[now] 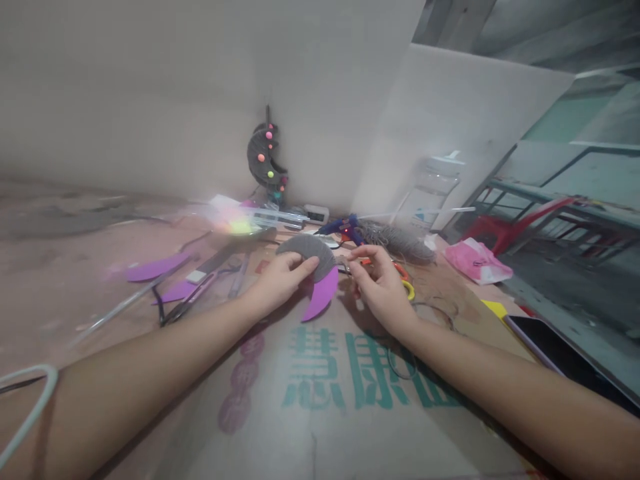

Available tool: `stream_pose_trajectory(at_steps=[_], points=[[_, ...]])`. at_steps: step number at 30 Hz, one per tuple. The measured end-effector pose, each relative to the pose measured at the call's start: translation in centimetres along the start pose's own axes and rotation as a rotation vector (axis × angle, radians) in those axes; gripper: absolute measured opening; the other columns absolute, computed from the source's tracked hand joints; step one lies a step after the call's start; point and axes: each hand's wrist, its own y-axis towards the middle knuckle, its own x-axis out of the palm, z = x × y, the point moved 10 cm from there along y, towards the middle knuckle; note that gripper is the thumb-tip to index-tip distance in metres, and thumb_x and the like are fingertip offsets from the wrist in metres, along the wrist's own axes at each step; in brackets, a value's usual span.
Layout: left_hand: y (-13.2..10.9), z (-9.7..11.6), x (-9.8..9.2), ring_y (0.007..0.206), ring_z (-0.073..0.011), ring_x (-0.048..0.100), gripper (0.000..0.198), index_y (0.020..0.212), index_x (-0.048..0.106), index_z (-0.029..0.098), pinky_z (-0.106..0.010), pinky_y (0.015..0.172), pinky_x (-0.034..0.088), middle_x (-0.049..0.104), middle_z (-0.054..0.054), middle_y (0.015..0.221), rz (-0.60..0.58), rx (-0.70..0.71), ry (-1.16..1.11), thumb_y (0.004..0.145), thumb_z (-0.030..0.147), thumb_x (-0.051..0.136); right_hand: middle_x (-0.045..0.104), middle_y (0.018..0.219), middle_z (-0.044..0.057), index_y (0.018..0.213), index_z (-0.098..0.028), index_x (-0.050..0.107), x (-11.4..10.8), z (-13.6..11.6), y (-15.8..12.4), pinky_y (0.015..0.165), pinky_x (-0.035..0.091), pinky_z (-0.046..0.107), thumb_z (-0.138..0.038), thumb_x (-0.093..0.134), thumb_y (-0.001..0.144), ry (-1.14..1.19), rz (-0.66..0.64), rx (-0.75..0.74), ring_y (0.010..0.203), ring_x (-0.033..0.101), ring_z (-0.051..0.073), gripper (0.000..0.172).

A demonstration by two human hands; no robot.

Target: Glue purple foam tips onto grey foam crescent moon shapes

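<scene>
My left hand grips a purple crescent that is partly wound with grey yarn, its bare purple tip pointing down toward me. My right hand sits just to the crescent's right with fingers curled in a pinch; what they pinch is too thin to make out, possibly the yarn strand. Both hands hover over a flattened cardboard sheet with green printed characters. A grey yarn bundle lies behind my right hand.
More purple crescents and scissors lie to the left. A blue glue gun, a finished grey crescent with coloured pompoms against the wall, a plastic jar, a pink bag and a phone are around.
</scene>
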Motion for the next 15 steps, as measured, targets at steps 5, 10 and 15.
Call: stream_pose_trajectory(at_steps=[5,10,15], points=[[-0.3,0.4,0.2,0.052,-0.0115,0.046,0.047,0.063,0.052,0.017,-0.024,0.05,0.034,0.053,0.002,0.059,-0.024,-0.014,-0.006,0.081,0.061,0.051,0.056,0.123,0.008,0.119,-0.025,0.046,1.6,1.2,0.1,0.038,0.042,0.022,-0.033,0.053,0.087,0.075,-0.128,0.095,0.046,0.054,0.006,0.034],[-0.2,0.5,0.3,0.06,-0.0136,0.052,0.046,0.068,0.057,0.016,-0.024,0.054,0.036,0.059,-0.001,0.066,-0.032,0.007,-0.003,0.082,0.06,0.05,0.063,0.092,0.002,0.113,-0.023,0.053,1.6,1.7,0.1,0.034,0.037,0.018,-0.034,0.057,0.084,-0.006,-0.132,0.115,0.041,0.049,0.004,0.031],[-0.1,0.3,0.2,0.056,-0.0126,0.048,0.045,0.064,0.055,0.017,-0.024,0.05,0.034,0.056,0.0,0.061,-0.026,-0.003,0.002,0.081,0.059,0.051,0.054,0.064,-0.006,0.088,-0.02,0.053,1.3,2.3,0.3,0.034,0.034,0.018,-0.04,0.059,0.083,-0.019,-0.116,0.127,0.039,0.045,0.006,0.021]])
